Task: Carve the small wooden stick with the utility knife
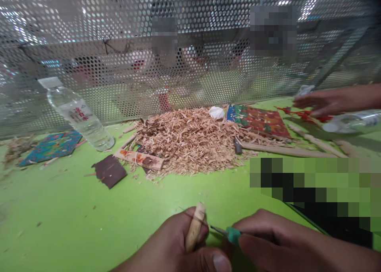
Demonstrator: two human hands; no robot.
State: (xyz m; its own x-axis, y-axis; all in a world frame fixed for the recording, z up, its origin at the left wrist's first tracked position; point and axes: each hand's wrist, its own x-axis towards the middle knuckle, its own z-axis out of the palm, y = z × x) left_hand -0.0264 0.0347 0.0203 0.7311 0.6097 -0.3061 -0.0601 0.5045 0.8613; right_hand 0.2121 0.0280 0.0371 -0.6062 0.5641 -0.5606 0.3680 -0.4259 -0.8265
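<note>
At the bottom middle, my left hand (pixel 181 240) is closed around a short, pale wooden stick (pixel 195 228), its rounded tip pointing up and away from me. To its right, my right hand (pixel 268 240) grips a carving tool with a green handle (pixel 233 235) and a thin dark metal blade. The blade's point is close to the stick; whether it touches, I cannot tell. A large heap of wood shavings (pixel 190 141) lies beyond both hands. Near it are a brown sandpaper piece (pixel 110 171) and a split wooden piece with reddish stains (pixel 141 159).
A water bottle (pixel 80 115) leans at left, beside a patterned blue cloth (pixel 52 147). A hammer (pixel 238 145) and a colourful booklet (pixel 258 121) lie by the heap. At right, another person's hand (pixel 321 101) is near red strings and a lying bottle (pixel 354 121). Perforated metal mesh (pixel 125 81) stands behind.
</note>
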